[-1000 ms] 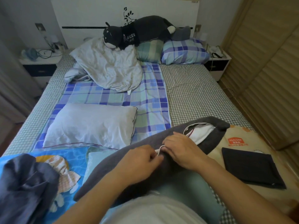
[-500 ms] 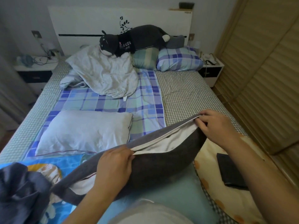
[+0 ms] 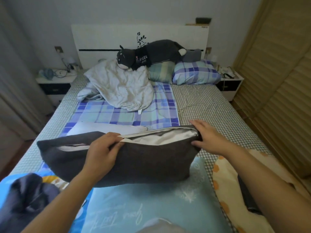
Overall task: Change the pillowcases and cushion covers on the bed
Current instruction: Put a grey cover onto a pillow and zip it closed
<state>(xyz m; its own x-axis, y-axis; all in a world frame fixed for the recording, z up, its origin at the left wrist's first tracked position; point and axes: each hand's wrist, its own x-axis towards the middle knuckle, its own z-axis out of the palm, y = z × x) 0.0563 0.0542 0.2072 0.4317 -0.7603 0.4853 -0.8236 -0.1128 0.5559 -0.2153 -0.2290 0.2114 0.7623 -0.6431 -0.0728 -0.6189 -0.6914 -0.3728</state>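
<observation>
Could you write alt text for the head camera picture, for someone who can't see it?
Two bare hands hold a dark grey cushion above a bed: the left hand grips its open zipped edge, where white filling shows, and the right hand rests on its end. A plush cat lies by the headboard.

My one head view looks forward and down from the bed's (image 3: 210, 105) foot toward the headboard (image 3: 117, 37), hands close below.
</observation>
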